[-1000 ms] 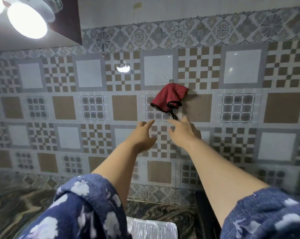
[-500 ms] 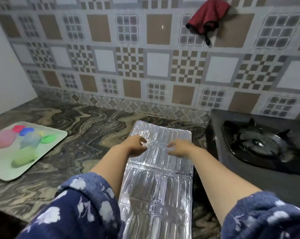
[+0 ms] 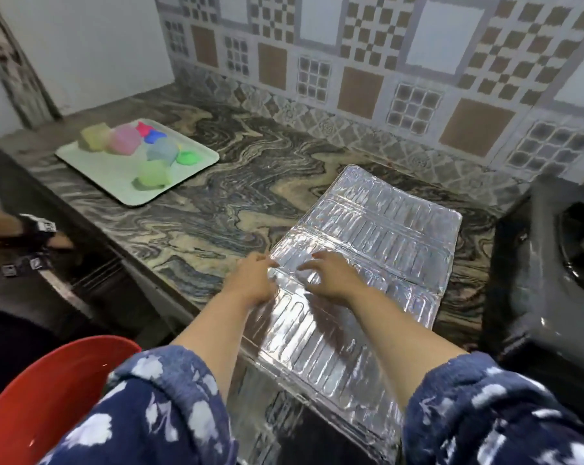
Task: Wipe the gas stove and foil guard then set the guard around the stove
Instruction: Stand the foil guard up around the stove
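The silver foil guard [image 3: 384, 229] lies flat in folded panels on the marble counter [image 3: 216, 203], and its near end hangs over the front edge. My left hand [image 3: 252, 283] is at the guard's left edge, fingertips pinching it at a fold line. Just right of it, my right hand [image 3: 332, 280] rests on top of the foil with its fingers spread. The dark grey gas stove [image 3: 532, 290] stands right of the guard, cut off by the frame, with part of a black burner showing. No cloth is in either hand.
A pale green tray [image 3: 116, 176] with several coloured plastic pieces sits at the counter's back left. A red tub [image 3: 48, 397] is below the counter edge at lower left. Another person's hand [image 3: 32, 229] with a black strap reaches in at the left. A tiled wall backs the counter.
The view swung down from the red cloth hanging on the wall to the counter. Both hands dropped from near the cloth onto the foil guard, then slid toward its near left part.
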`<action>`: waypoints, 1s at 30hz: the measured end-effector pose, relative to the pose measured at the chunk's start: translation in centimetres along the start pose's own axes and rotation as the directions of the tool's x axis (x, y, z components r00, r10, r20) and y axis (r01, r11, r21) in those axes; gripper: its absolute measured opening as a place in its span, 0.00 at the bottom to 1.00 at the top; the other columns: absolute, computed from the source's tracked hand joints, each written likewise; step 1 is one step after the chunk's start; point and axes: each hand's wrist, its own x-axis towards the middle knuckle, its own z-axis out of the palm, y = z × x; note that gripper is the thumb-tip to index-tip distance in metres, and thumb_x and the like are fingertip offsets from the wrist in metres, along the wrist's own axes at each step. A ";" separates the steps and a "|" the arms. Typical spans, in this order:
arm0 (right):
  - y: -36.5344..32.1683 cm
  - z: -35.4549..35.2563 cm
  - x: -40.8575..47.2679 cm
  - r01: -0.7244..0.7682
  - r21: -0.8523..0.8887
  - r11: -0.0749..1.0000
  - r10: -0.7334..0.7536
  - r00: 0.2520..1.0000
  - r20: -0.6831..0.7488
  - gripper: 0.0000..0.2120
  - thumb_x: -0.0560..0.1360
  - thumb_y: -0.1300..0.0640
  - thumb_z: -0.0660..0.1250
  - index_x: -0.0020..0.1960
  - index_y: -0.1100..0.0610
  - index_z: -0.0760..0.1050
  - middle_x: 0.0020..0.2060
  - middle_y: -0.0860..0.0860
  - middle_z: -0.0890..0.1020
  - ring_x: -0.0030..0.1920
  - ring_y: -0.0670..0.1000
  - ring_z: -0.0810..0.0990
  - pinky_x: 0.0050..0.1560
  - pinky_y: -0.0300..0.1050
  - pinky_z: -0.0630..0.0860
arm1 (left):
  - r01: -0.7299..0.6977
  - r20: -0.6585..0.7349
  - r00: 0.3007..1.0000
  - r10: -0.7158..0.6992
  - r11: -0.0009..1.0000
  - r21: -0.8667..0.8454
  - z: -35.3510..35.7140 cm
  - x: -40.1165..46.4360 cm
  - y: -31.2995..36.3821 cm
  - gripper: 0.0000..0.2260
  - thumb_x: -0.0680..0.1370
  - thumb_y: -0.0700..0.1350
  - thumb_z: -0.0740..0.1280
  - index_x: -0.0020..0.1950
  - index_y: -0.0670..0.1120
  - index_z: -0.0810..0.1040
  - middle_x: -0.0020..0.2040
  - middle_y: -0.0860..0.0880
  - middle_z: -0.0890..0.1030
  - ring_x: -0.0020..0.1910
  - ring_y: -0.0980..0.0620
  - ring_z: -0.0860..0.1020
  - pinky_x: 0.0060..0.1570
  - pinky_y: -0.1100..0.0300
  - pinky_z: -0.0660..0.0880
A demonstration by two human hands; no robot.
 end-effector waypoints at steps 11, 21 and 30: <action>-5.1 2.3 3.8 0.388 -0.108 0.915 -0.362 0.911 0.200 0.26 0.74 0.49 0.63 0.71 0.44 0.63 0.76 0.49 0.57 0.76 0.51 0.49 0.69 0.70 0.41 | 0.315 -0.187 0.912 -0.364 0.917 -0.245 5.3 -8.8 -4.5 0.26 0.71 0.60 0.69 0.68 0.62 0.66 0.67 0.51 0.56 0.66 0.42 0.59 0.65 0.43 0.65; -2.8 1.6 3.5 0.460 -0.077 0.884 -0.452 0.886 0.102 0.11 0.70 0.46 0.69 0.51 0.41 0.75 0.60 0.48 0.71 0.65 0.50 0.69 0.71 0.67 0.42 | 0.367 -0.192 0.911 -0.365 0.930 -0.024 4.9 -8.9 -3.4 0.31 0.68 0.69 0.65 0.70 0.67 0.64 0.59 0.49 0.67 0.61 0.46 0.66 0.56 0.50 0.61; -0.2 -0.8 6.4 0.396 -0.243 0.885 -0.377 0.918 0.122 0.19 0.74 0.40 0.64 0.64 0.34 0.68 0.72 0.51 0.66 0.72 0.51 0.62 0.71 0.68 0.40 | 0.307 -0.177 0.931 -0.319 0.947 -0.094 3.1 -7.0 -3.2 0.29 0.72 0.63 0.67 0.71 0.65 0.63 0.47 0.52 0.66 0.51 0.52 0.66 0.52 0.53 0.60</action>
